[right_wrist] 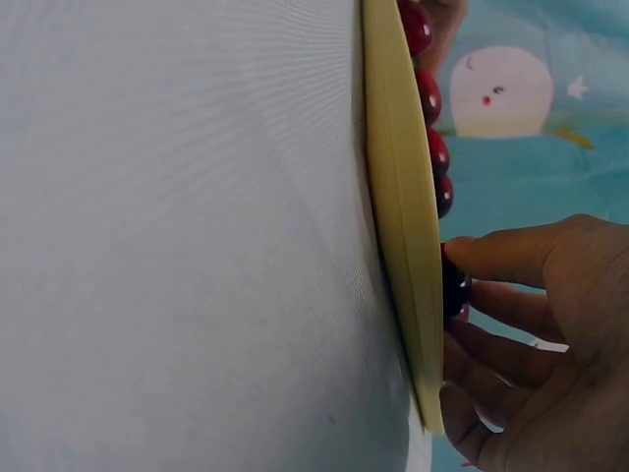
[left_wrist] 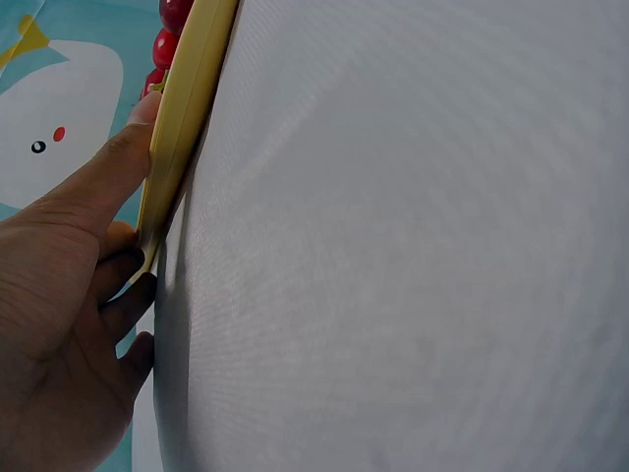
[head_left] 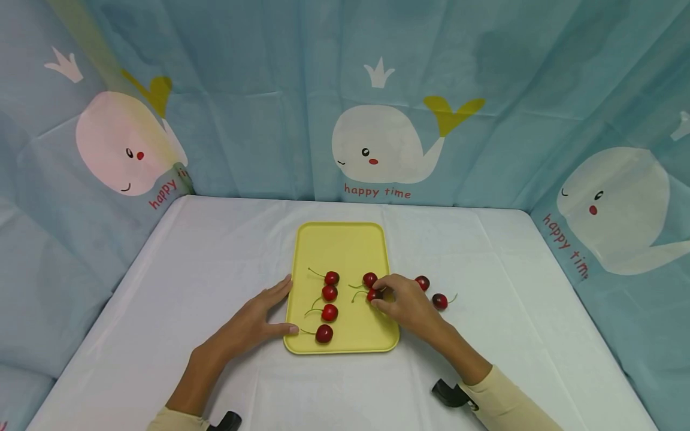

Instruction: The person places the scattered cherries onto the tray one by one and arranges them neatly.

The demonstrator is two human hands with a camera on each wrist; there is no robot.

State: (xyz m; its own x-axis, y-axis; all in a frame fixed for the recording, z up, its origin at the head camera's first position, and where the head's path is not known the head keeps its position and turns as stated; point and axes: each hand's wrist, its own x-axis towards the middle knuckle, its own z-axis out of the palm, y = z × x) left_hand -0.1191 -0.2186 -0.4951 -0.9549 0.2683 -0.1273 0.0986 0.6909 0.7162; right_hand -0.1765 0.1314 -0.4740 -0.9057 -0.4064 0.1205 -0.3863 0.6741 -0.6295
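A yellow tray lies on the white-covered table. My left hand rests against its left side, fingers extended and thumb on the rim. In the left wrist view the thumb lies along the tray's edge. Several red cherries with green stems form a column on the tray's left half, among them a cherry. On the right half, my right hand pinches a dark red cherry between thumb and fingers, low over the tray. Just behind that one sits another cherry.
Two loose cherries lie on the table right of the tray, one cherry partly behind my right hand and one cherry nearer. A blue curtain with whale prints encloses the back and sides of the white cloth.
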